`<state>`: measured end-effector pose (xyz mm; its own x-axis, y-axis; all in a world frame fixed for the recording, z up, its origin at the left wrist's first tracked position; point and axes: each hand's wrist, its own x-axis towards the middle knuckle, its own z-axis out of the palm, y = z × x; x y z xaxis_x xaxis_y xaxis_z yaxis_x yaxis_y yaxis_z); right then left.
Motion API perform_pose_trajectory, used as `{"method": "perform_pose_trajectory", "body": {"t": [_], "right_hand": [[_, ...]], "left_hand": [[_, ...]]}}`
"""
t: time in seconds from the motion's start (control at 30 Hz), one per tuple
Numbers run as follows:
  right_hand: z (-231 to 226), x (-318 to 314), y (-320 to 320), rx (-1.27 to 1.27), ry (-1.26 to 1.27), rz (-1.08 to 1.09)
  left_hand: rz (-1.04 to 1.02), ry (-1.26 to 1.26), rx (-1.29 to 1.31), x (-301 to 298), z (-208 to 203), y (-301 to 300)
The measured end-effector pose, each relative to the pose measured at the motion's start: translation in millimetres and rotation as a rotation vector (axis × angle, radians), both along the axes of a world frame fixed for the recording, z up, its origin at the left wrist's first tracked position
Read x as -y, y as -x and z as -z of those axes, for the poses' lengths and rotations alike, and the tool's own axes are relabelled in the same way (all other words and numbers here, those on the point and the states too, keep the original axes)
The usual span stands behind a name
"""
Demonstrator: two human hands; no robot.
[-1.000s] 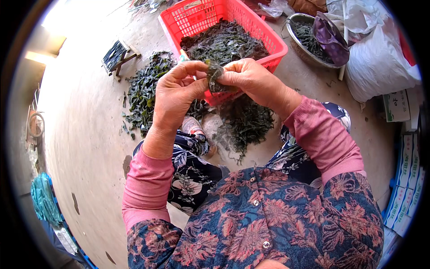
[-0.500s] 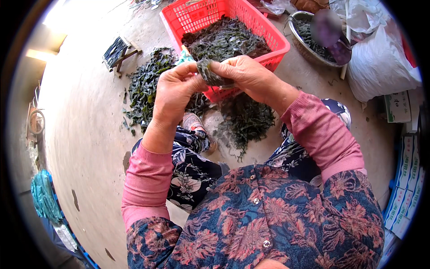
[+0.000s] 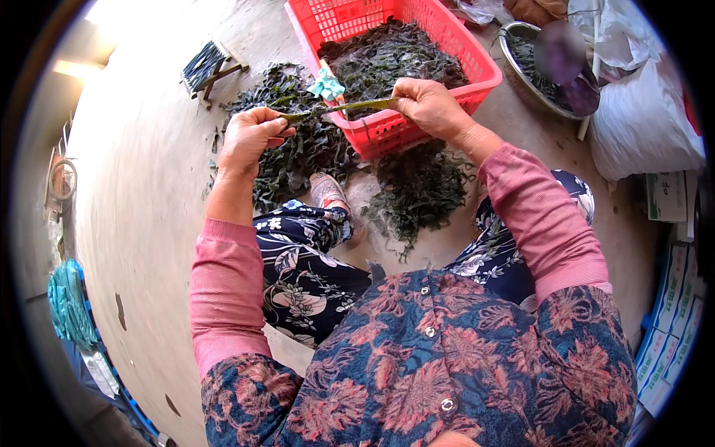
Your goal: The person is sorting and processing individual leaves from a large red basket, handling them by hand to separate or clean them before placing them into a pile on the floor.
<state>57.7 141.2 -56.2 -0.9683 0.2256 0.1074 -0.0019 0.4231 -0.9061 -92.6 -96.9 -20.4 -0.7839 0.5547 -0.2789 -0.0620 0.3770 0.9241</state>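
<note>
A strip of dark green seaweed (image 3: pixel 341 109) is stretched between my two hands. My left hand (image 3: pixel 255 138) pinches its left end, and my right hand (image 3: pixel 432 106) grips its right end. Just beyond the strip stands a red plastic basket (image 3: pixel 480 83) holding a heap of wet seaweed (image 3: pixel 395 59). A pale teal cloth or bow (image 3: pixel 326 85) sits at the basket's near left edge. Below my left hand lies a large pile of seaweed (image 3: pixel 294 160) on the floor. Another, smaller seaweed pile (image 3: pixel 421 190) lies in front of the basket, between my feet.
A small folding stool (image 3: pixel 207 71) stands at the far left. On the right are a metal basin (image 3: pixel 514 63) with seaweed, a full white sack (image 3: pixel 640 123) and stacked cartons (image 3: pixel 670 328). Teal bags or cloth (image 3: pixel 71 305) hang at the left edge.
My hands were close together around a bunched piece of seaweed. Now they have spread apart, my left moving left and down, and the strip is drawn out straight.
</note>
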Motion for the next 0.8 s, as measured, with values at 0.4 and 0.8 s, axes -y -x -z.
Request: {"method": "perform_pose_trajectory", "body": {"t": [0.4, 0.8], "right_hand": [[29, 28, 4, 0.426, -0.819, -0.288], [-47, 2, -15, 0.074, 1.202, 0.068]], "left_hand": [[0.218, 1.123, -0.690, -19, 53, -1], [0.121, 0.161, -0.072, -26, -18, -31]]}}
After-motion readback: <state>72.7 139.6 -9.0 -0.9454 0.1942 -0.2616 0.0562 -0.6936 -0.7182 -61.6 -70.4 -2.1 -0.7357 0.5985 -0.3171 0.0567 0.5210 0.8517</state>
